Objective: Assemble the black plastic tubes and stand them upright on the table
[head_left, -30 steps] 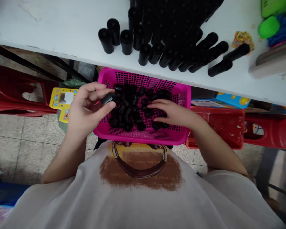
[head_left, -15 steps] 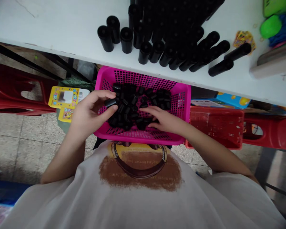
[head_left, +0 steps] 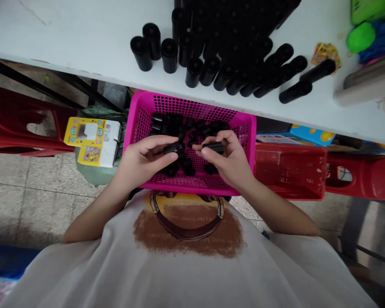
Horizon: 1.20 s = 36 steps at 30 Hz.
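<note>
Over a pink basket (head_left: 244, 184) my left hand (head_left: 137, 162) pinches a short black cylinder (head_left: 170, 148) between thumb and fingers. Facing it from the right, my right hand (head_left: 232, 160) grips another black cylinder (head_left: 214, 148), held sideways by thumb and fingertips. The two pieces are apart, with a small gap between their near ends. Beneath the hands, loose black pieces (head_left: 189, 166) lie jumbled in the basket, partly hidden by my fingers. What kind of parts they are, I cannot make out for certain.
Many black cylinders (head_left: 194, 72) stand or lean together on the white table (head_left: 83, 42) beyond the basket. Left of the basket is a yellow-and-white carton (head_left: 107, 141); to the right is a red basket (head_left: 288, 171). A green ball (head_left: 361, 37) sits at the table's right.
My right hand has lifted out of the pile with a black cylinder. My left hand has moved right with its piece, so both hands are now close together.
</note>
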{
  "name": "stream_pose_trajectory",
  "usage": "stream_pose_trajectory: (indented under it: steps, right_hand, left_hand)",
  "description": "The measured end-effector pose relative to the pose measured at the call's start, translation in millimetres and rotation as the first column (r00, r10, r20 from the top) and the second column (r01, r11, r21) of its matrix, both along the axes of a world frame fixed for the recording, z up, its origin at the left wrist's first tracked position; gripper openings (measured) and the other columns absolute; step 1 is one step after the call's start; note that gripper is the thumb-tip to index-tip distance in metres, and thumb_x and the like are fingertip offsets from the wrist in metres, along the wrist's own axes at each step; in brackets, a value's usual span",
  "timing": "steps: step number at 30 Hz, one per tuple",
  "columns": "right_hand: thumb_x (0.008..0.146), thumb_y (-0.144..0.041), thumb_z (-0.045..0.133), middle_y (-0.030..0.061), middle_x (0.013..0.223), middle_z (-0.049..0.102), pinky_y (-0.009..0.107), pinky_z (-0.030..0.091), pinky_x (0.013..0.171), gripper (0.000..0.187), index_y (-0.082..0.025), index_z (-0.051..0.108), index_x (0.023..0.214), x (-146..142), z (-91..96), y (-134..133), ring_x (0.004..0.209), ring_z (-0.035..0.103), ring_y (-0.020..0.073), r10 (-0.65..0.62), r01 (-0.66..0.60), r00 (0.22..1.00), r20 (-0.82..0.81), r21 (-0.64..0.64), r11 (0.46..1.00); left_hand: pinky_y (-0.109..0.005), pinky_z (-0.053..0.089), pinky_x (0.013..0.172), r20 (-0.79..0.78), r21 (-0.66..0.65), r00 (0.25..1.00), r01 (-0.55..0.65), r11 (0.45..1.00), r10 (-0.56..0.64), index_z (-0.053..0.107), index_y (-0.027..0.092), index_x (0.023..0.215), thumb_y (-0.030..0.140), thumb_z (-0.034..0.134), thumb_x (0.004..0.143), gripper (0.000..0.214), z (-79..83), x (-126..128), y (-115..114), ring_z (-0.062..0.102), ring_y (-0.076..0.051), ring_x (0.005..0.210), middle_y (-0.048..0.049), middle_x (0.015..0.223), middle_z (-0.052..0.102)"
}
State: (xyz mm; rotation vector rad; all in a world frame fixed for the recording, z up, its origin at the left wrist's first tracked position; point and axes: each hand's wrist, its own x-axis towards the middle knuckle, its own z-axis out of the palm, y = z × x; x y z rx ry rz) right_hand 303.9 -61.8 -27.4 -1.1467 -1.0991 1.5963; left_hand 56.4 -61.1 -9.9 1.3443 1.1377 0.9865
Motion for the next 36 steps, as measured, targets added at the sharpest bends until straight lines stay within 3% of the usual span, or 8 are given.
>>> stream_pose_trajectory:
  steps: [3,9,16,19,21,24,31,36]
  right_hand:
    - [0.087,-0.057,0.086,-0.0034,0.119,0.072,0.043,0.060,0.110,0.049,-0.032,0.047,0.104,-21.7,8.7,-12.1,0.124,0.071,0.0197,-0.076,0.069,0.981,-0.178,-0.046,0.997]
    - [0.096,-0.048,0.081,0.0015,0.126,0.072,0.042,0.053,0.117,0.031,-0.029,0.059,0.107,-32.9,5.9,-18.0,0.124,0.070,0.0179,0.018,0.007,0.981,-0.195,0.128,0.992]
    - [0.103,-0.071,0.054,0.0129,0.156,0.056,0.053,0.041,0.127,0.051,-0.029,0.053,0.132,-30.6,16.8,-20.0,0.151,0.050,0.0284,0.149,-0.263,0.925,0.349,0.305,0.915]
    - [0.107,-0.062,0.052,0.0115,0.182,0.013,0.058,0.020,0.136,0.081,-0.032,0.011,0.170,-31.4,19.4,-22.9,0.169,0.008,0.0310,0.220,-0.468,0.778,0.589,0.308,0.828]
    - [0.107,-0.055,0.057,0.0089,0.183,-0.011,0.062,0.011,0.137,0.105,-0.035,-0.026,0.168,-31.6,18.8,-24.4,0.168,-0.013,0.0322,0.281,-0.570,0.686,0.671,0.256,0.781]
    - [0.106,-0.055,0.061,0.0088,0.180,-0.022,0.067,0.008,0.135,0.120,-0.037,-0.046,0.157,-32.2,18.0,-25.4,0.165,-0.022,0.0347,0.354,-0.646,0.614,0.705,0.192,0.739]
    - [0.106,-0.055,0.060,0.0050,0.178,-0.029,0.066,0.010,0.135,0.111,-0.038,-0.031,0.167,-31.8,19.8,-26.3,0.164,-0.025,0.0345,0.391,-0.647,0.617,0.683,0.157,0.746]
    - [0.106,-0.048,0.062,0.0043,0.179,-0.028,0.063,0.013,0.135,0.103,-0.037,-0.017,0.172,-23.2,23.8,-26.2,0.165,-0.021,0.0335,0.392,-0.657,0.622,0.678,0.178,0.733]
  left_hand:
    - [-0.030,0.067,0.094,0.017,0.033,1.000,0.025,0.999,-0.026,0.083,0.024,0.115,0.032,0.089,0.085,0.032,1.1,6.5,-0.9,0.080,-0.020,0.105,-0.0063,0.118,0.083]
    - [-0.028,0.065,0.096,-0.038,0.150,0.995,0.093,0.984,-0.088,0.084,0.026,0.115,0.020,0.088,0.084,0.032,6.4,3.5,-0.2,0.079,-0.019,0.108,-0.0067,0.118,0.082]
    - [-0.040,0.067,0.100,0.011,-0.019,0.995,0.104,0.994,-0.104,0.084,0.027,0.113,0.038,0.091,0.082,0.034,3.5,5.4,-3.8,0.079,-0.025,0.111,-0.0078,0.119,0.082]
    - [-0.041,0.069,0.093,0.166,-0.185,0.981,0.134,0.974,-0.103,0.079,0.025,0.117,0.047,0.095,0.076,0.049,-7.7,5.4,-3.6,0.079,-0.029,0.112,-0.0090,0.121,0.082]
    - [-0.038,0.070,0.086,0.218,-0.272,0.972,0.150,0.951,-0.091,0.077,0.025,0.114,0.046,0.096,0.074,0.049,-13.1,4.5,-3.1,0.080,-0.028,0.109,-0.0078,0.117,0.082]
    - [-0.035,0.070,0.084,0.244,-0.350,0.965,0.180,0.919,-0.096,0.076,0.025,0.117,0.043,0.094,0.077,0.046,-13.0,5.5,-2.7,0.080,-0.028,0.113,-0.0071,0.118,0.082]
    - [-0.040,0.065,0.105,0.102,-0.220,0.981,0.183,0.958,-0.164,0.071,0.023,0.135,0.040,0.087,0.085,0.055,-1.4,14.7,3.1,0.073,-0.029,0.129,-0.0113,0.138,0.076]
    - [-0.038,0.068,0.096,-0.048,-0.030,0.989,0.136,0.990,-0.137,0.067,0.027,0.127,0.037,0.092,0.080,0.054,11.4,4.9,16.7,0.077,-0.027,0.119,-0.0073,0.123,0.081]
